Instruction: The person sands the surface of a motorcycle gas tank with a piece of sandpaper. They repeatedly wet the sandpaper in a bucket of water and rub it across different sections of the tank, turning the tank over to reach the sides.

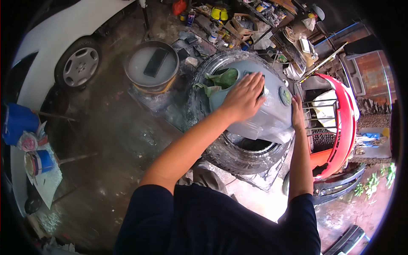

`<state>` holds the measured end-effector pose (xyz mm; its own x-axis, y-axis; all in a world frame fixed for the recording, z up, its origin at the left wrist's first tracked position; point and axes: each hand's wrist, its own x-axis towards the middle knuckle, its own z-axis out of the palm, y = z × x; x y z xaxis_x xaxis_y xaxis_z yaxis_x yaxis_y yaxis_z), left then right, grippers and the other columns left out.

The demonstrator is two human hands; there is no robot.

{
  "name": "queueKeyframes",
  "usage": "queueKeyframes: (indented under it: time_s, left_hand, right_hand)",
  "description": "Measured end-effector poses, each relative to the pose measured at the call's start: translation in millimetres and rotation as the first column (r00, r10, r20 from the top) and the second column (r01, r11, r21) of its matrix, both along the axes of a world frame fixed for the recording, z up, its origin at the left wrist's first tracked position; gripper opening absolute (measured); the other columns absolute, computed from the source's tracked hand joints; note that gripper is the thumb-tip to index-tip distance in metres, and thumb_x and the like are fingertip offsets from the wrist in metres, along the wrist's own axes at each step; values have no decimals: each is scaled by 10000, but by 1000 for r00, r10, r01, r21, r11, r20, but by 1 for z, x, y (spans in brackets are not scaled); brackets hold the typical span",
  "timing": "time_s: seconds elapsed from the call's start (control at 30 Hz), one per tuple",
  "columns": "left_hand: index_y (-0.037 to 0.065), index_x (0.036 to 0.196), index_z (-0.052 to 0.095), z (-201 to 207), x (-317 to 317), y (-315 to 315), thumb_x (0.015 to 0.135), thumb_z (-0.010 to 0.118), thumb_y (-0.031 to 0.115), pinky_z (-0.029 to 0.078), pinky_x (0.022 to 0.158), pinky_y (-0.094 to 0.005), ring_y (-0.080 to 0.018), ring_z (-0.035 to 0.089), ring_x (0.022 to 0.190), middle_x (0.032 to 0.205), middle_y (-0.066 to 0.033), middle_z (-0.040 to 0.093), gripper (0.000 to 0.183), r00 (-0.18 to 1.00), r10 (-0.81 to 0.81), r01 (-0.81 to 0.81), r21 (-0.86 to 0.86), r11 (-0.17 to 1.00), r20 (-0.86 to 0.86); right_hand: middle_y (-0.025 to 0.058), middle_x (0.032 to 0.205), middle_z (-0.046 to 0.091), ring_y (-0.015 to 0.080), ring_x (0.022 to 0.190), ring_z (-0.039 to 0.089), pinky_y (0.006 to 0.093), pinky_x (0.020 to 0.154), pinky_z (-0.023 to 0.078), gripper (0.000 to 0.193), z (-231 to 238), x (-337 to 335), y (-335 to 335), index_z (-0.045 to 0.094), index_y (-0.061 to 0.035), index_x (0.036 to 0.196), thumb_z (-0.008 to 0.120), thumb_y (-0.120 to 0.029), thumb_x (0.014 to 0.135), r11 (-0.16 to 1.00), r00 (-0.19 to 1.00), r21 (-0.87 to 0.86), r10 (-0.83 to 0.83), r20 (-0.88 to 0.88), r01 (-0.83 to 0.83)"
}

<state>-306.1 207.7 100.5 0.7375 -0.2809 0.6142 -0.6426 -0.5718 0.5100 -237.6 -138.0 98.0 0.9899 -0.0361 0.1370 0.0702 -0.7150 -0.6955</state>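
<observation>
A grey, wet-looking motorcycle fuel tank (259,112) lies on a worn black tire (250,159). My left hand (245,98) is pressed on top of the tank, its fingers close together over a dark pad (263,80) that is mostly hidden beneath them. Against the tank's right side rests my right hand (298,114), with straight fingers lying along the surface. Between the two hands sits the round filler opening (285,96), covered with something greenish. Crumpled green material (223,79) sticks out at the tank's left end.
Left of the tire stands a round bucket (135,70) of cloudy water with a dark rectangular board (156,62) across it. A white car (55,32) is at far left, near blue containers (19,123). On the right is a red bumper (346,110); clutter and boxes (244,23) fill the back.
</observation>
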Motion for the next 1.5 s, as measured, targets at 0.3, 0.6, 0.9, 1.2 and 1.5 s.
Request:
queueKeyframes:
  time_s: [0.3,0.6,0.9,1.2,1.5]
  left_hand:
    - [-71,1529,247,-22,-59,15,1028,468,363,172,1233,-474,-405,210,1498,1602,-270,228,698,997,-50,50,-1,999,-62]
    - [-175,1435,335,29,94,-23,1030,398,437,184,1222,-469,-449,256,1463,1522,-368,312,737,776,230,-173,153,973,-587]
    - [-103,1494,299,29,67,-21,1041,394,419,169,1234,-452,-414,227,1488,1578,-303,261,697,958,166,-99,272,957,-232]
    - [-36,1536,267,22,-36,-18,1035,433,337,154,1233,-496,-385,204,1507,1605,-253,243,646,995,-86,98,403,910,-48]
    - [-57,1480,365,54,68,-33,1029,446,365,190,1223,-494,-395,267,1479,1576,-247,312,623,972,7,111,484,868,-235]
  right_hand:
    - [274,1466,480,364,1380,453,372,1147,316,679,7,-4,1,375,13,1493,525,-410,983,999,999,-14,-38,14,38]
    - [244,1475,481,355,1386,449,392,1144,332,699,13,-7,19,378,-23,1500,531,-455,971,990,995,-104,-94,-9,93]
    - [228,1506,448,362,1394,432,407,1147,332,786,18,-7,21,353,-24,1519,523,-532,944,981,990,-140,-140,-22,136]
    - [241,1519,424,356,1409,412,410,1153,328,819,18,-18,6,339,-29,1530,516,-558,930,964,978,-186,-201,-54,188]
    - [239,1522,421,353,1412,410,404,1159,326,843,21,-10,29,333,-22,1532,512,-573,920,976,984,-146,-172,-45,163]
